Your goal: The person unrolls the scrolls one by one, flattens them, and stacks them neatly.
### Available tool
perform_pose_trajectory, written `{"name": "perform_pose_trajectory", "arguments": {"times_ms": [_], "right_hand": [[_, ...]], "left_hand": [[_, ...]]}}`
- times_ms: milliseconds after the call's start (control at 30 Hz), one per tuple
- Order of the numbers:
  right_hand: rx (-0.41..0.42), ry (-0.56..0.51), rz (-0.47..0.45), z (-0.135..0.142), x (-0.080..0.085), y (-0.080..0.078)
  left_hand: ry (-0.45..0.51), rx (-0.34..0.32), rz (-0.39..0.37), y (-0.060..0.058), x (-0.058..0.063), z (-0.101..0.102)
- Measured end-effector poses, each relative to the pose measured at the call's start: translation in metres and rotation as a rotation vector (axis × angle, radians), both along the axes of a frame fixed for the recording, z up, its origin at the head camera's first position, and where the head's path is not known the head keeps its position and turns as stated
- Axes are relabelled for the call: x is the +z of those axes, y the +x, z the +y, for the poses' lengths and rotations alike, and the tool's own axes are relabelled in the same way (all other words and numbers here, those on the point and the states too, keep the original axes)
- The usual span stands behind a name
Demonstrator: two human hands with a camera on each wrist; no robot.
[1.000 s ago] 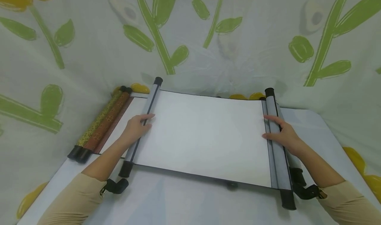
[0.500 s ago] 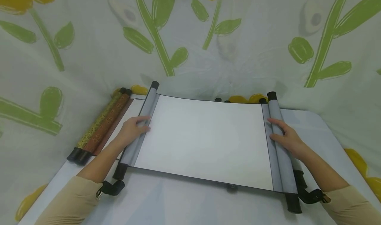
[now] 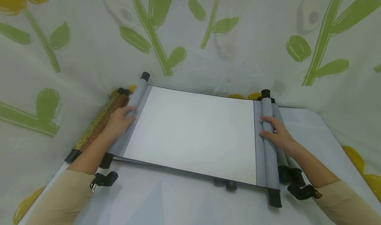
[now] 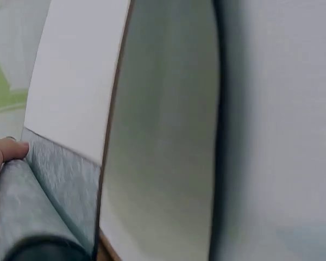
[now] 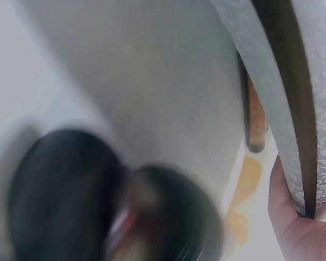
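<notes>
Grey-bordered scroll [image 3: 191, 135] spreads its blank face between your two hands, held over the table [image 3: 184, 205]. Your left hand [image 3: 119, 120] grips the left roller [image 3: 139, 92]; your right hand [image 3: 279, 135] grips the right roller [image 3: 271, 155]. Whatever your fingers do behind the rollers is hidden, and both wrist views cut your hands off at the edge. Beneath the sheet you see only two dark knobs [image 3: 231, 186] poking past its lower edge; the rest of what they belong to is covered. At your left, your forearm and the left roller partly hide the brown scroll [image 3: 120, 102] and the yellow scroll [image 3: 96, 123]. In the right wrist view, two dark rounded shapes [image 5: 65, 201] are too blurred to make out.

Compared with half a second ago, you have shifted the scroll leftward, covering the white strip beside the brown scroll. Two grey rolls [image 3: 281, 158] now show right of the right roller, and a second knob has appeared below the sheet.
</notes>
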State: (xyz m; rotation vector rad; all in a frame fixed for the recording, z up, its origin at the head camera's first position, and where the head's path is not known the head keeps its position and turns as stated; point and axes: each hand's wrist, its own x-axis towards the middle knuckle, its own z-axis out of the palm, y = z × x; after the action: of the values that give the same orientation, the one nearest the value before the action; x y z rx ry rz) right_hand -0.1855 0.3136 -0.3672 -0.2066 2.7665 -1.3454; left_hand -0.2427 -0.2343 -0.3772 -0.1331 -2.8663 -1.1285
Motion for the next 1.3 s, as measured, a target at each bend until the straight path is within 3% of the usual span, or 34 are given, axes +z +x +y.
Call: {"name": "perform_pose_trajectory", "arguments": {"times_ms": [133,333,633,767,1033,1300], "right_hand": [[-0.024,-0.004,-0.013,-0.011,0.000,-0.009],[-0.037,-0.078,-0.016,-0.029,-0.003,-0.021],[-0.060,-0.171,-0.073,-0.051,-0.010,-0.045],[-0.058,-0.203,-0.128,-0.059,-0.017,-0.052],[-0.065,-0.205,-0.243,-0.070,-0.029,-0.057],[-0.085,-0.231,-0.289,-0.075,-0.035,-0.059]], "left_hand": [[0.004,0.017,0.042,-0.005,0.006,-0.010],[-0.012,0.093,0.093,-0.008,0.008,-0.022],[-0.059,0.139,0.096,-0.011,-0.002,-0.039],[-0.138,0.158,0.089,-0.008,-0.011,-0.045],[-0.409,0.156,0.135,-0.005,-0.032,-0.052],[-0.493,0.148,0.139,-0.005,-0.044,-0.055]]}}
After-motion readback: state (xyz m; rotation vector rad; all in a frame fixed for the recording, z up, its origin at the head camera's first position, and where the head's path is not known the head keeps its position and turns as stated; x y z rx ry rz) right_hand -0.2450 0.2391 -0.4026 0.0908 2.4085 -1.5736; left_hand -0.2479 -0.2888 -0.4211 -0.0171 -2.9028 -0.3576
